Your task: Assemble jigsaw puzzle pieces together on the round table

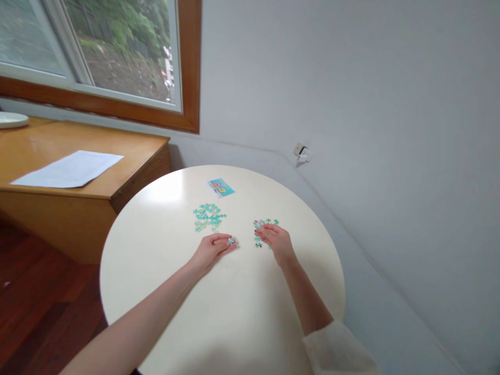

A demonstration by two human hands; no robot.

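Note:
On the round cream table (222,312) my left hand (213,248) rests with its fingers curled, pinching a small teal puzzle piece (231,241) at the fingertips. Just beyond it lies a loose pile of teal puzzle pieces (209,216). My right hand (276,240) lies to the right with its fingers bent down onto a smaller cluster of coloured puzzle pieces (265,225); whether it holds one is hidden. A small picture card (221,187) lies at the far side of the table.
A wooden desk (78,192) stands to the left with a white sheet of paper (69,169) on it and a plate edge (11,120) at the far left. A window (97,52) is above the desk. A wall socket (302,152) sits behind the table.

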